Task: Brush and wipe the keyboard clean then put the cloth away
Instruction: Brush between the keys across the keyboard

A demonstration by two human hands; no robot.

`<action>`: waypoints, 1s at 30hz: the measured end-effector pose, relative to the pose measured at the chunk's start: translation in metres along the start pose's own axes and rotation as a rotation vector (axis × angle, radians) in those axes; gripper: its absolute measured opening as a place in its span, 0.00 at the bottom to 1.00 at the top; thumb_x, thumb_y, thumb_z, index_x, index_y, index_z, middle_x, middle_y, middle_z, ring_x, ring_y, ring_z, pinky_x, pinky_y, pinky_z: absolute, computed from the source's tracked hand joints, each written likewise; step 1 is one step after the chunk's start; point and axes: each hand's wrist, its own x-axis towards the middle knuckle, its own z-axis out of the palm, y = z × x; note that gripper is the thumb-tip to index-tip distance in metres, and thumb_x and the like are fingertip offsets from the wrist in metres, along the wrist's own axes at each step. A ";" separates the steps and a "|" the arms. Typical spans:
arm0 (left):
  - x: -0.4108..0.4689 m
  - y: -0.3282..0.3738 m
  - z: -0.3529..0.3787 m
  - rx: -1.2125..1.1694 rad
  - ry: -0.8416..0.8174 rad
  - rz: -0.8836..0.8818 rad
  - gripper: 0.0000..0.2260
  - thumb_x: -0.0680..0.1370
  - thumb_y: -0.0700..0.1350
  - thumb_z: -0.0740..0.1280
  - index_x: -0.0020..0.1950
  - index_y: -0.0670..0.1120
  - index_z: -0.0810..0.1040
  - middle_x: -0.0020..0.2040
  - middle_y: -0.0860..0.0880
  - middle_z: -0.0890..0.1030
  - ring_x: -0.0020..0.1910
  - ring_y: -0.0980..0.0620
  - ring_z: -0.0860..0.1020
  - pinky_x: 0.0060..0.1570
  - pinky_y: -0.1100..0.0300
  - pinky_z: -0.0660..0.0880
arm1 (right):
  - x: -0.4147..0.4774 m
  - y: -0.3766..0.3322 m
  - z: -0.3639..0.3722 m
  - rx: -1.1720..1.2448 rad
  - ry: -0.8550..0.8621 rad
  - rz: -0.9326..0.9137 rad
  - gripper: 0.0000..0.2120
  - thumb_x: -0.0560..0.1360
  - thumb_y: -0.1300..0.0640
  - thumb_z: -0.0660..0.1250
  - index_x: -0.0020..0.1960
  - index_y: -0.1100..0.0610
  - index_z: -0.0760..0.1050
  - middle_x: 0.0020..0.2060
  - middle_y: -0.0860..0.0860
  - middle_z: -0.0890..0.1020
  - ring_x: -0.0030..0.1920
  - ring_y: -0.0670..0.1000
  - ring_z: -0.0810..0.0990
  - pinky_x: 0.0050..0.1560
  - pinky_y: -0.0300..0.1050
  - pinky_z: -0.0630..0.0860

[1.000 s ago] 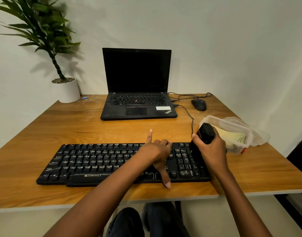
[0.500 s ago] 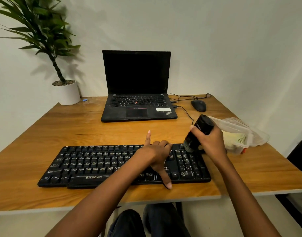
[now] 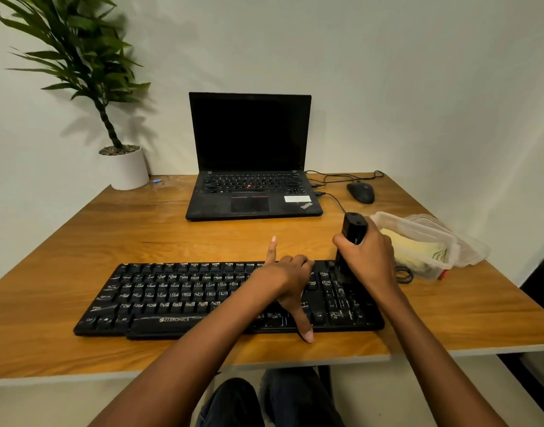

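The right hand (image 3: 369, 257) grasped a black brush (image 3: 352, 232) upright on the right end of the keyboard (image 3: 203, 297). The left hand (image 3: 286, 278) rested on the keys, thumb and forefinger stretched, gripping nothing. The yellow cloth (image 3: 418, 252) lay in a clear tub (image 3: 397, 224) just right.

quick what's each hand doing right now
left hand: holding nothing, rests on the keyboard, index finger and thumb straight
right hand: grips the black brush
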 end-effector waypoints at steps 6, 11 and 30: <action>0.000 -0.002 0.001 -0.009 0.004 -0.004 0.58 0.63 0.65 0.73 0.77 0.43 0.41 0.78 0.45 0.48 0.77 0.45 0.47 0.59 0.36 0.24 | -0.017 0.005 0.005 0.038 -0.041 -0.019 0.07 0.70 0.54 0.67 0.43 0.55 0.70 0.34 0.52 0.76 0.36 0.54 0.76 0.38 0.47 0.73; 0.000 0.000 0.002 -0.017 -0.001 -0.005 0.58 0.64 0.65 0.73 0.77 0.43 0.40 0.78 0.45 0.47 0.77 0.45 0.46 0.60 0.37 0.24 | -0.011 0.006 0.002 0.121 0.025 0.003 0.07 0.72 0.54 0.67 0.47 0.53 0.70 0.35 0.50 0.77 0.40 0.54 0.77 0.41 0.47 0.74; -0.001 -0.002 0.002 -0.024 -0.003 -0.003 0.58 0.63 0.65 0.73 0.77 0.43 0.40 0.78 0.46 0.46 0.77 0.45 0.45 0.62 0.36 0.24 | -0.011 0.008 0.000 0.054 0.006 0.034 0.08 0.70 0.54 0.68 0.46 0.57 0.72 0.36 0.52 0.78 0.39 0.54 0.77 0.39 0.47 0.73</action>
